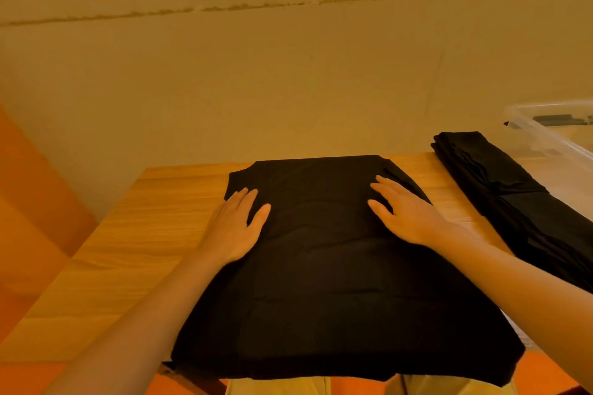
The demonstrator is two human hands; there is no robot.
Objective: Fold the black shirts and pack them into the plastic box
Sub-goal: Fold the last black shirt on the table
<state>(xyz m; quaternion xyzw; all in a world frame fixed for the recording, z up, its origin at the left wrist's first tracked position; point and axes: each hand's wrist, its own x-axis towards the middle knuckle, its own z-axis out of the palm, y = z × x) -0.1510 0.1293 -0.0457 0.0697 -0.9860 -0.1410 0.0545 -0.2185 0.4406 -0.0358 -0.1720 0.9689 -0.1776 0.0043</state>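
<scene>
Black shirt [321, 266] lies beneath both flat, empty grips, left [237, 228] and right [407, 212]; I'm smoothing, next folding it.

Matt black cloth shirt [337, 266], grained wood table [144, 234], clear glossy plastic box [545, 135].

Shirt [337, 266]: black, spread flat, part-folded.
Folded shirts [507, 192]: black, stacked to the right.
Plastic box [552, 135]: clear, far right.
</scene>
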